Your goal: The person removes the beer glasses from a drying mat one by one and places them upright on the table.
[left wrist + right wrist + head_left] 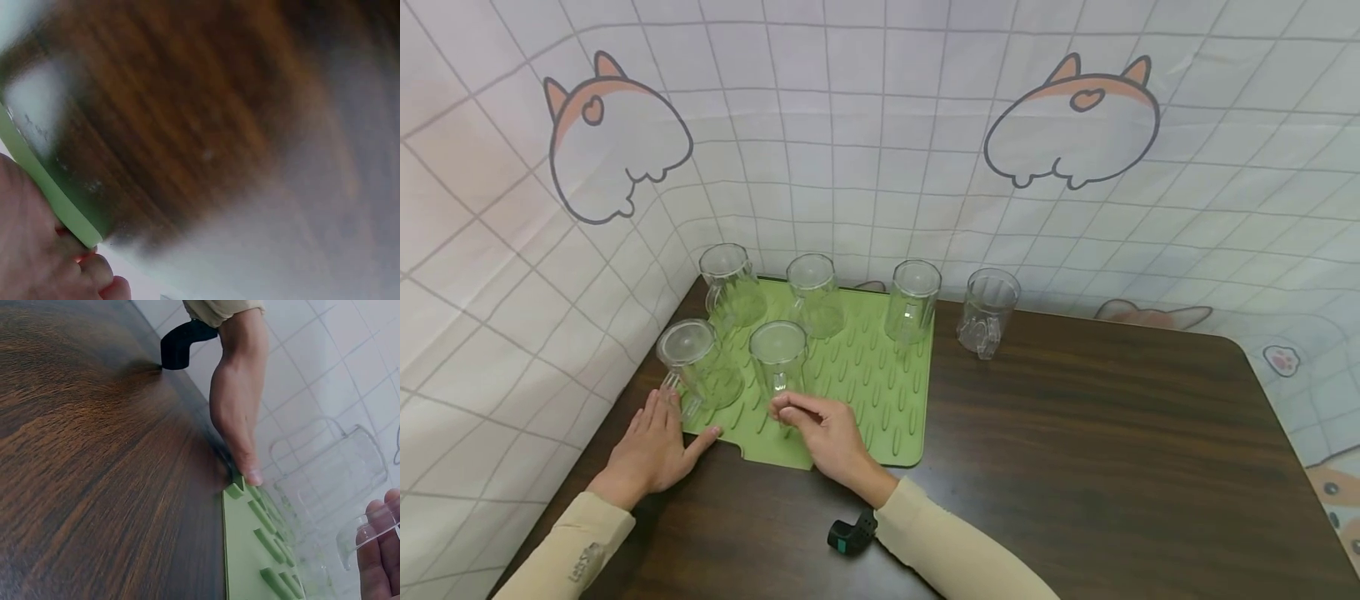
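Note:
Fingers of my right hand [827, 429] pinch the handle of a clear glass mug [778, 350], which stands upside down on a green ribbed drying mat [850, 408]. In the right wrist view, its fingers [372, 562] show behind the clear handle. My left hand [651, 450] lies with straight fingers at the mat's front left corner, the thumb on the mat. The left wrist view shows that hand [31, 231] against the green mat edge [62, 203]. Close to its fingertips stands another upside-down mug [692, 354].
Three more mugs stand along the mat's back: left [730, 287], middle [814, 292] and right [915, 296]. Another glass mug [987, 308] is on the dark wooden table [1075, 450], right of the mat. Grid-patterned cloth [880, 125] hangs behind and at the left.

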`<state>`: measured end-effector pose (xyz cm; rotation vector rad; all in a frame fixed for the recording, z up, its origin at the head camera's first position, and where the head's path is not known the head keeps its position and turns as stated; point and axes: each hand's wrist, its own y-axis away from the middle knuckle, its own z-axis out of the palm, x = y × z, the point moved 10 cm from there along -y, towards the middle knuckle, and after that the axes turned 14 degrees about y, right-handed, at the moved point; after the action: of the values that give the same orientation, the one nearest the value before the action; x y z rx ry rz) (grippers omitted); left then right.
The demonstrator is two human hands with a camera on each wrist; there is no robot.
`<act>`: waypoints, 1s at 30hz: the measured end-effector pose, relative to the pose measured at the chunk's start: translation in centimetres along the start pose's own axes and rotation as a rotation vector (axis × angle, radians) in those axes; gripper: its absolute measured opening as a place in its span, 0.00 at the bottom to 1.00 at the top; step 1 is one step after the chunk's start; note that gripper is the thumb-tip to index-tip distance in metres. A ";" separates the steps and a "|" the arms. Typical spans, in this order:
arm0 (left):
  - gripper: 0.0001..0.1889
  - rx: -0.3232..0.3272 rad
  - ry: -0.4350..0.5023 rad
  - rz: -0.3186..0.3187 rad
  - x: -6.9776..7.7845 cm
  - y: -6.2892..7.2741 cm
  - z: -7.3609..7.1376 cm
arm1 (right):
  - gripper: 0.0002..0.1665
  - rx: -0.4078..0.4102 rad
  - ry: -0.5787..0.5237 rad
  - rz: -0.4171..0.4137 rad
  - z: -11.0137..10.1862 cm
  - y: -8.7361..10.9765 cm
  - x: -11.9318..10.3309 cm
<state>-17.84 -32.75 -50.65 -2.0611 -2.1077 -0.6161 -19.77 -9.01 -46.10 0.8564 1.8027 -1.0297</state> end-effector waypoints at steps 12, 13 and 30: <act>0.58 -0.019 0.011 -0.004 0.0 0.0 0.1 | 0.15 -0.016 -0.016 -0.031 -0.7 0.2 -0.6; 0.58 -0.024 0.012 -0.004 0.0 -0.1 0.1 | 0.15 -0.019 -0.021 -0.035 -0.8 0.2 -0.7; 0.55 -0.003 0.089 0.094 -0.6 -0.3 -0.5 | 0.14 -0.001 -0.032 -0.086 -2.5 0.5 -1.9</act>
<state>-18.19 -33.46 -50.51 -2.0796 -1.9513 -0.6843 -19.48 -6.86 -43.79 0.7632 1.8262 -1.0909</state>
